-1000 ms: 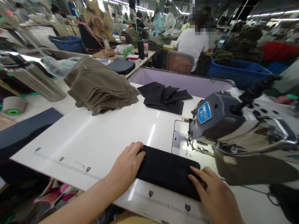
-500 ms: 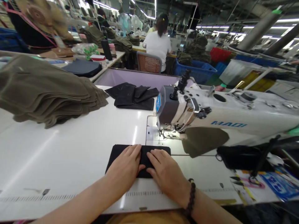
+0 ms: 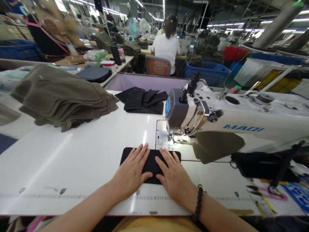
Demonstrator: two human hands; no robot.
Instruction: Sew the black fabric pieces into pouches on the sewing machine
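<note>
A black rectangular fabric piece [image 3: 152,162] lies flat on the white sewing table [image 3: 91,161], just in front of the sewing machine [image 3: 217,112]. Resting on its left half, my left hand [image 3: 132,169] has its fingers stretched out and spread. My right hand [image 3: 173,174] lies on the right half, fingers apart, a dark braided bracelet at the wrist. Both palms face down and cover much of the cloth; the thumbs point toward each other with a small gap between. Neither hand grips anything. Under the machine's arm lies an olive fabric piece [image 3: 217,146].
A thick stack of olive fabric pieces [image 3: 65,96] stands at the left. Folded black pieces [image 3: 145,101] lie behind the machine's needle area. Pink-handled snips [image 3: 270,192] and a black pouch [image 3: 263,164] sit at the right. A person in white [image 3: 166,46] sits farther back.
My fingers have spread wider over the black fabric piece, which stays in about the same spot on the table. The view has shifted slightly left.
</note>
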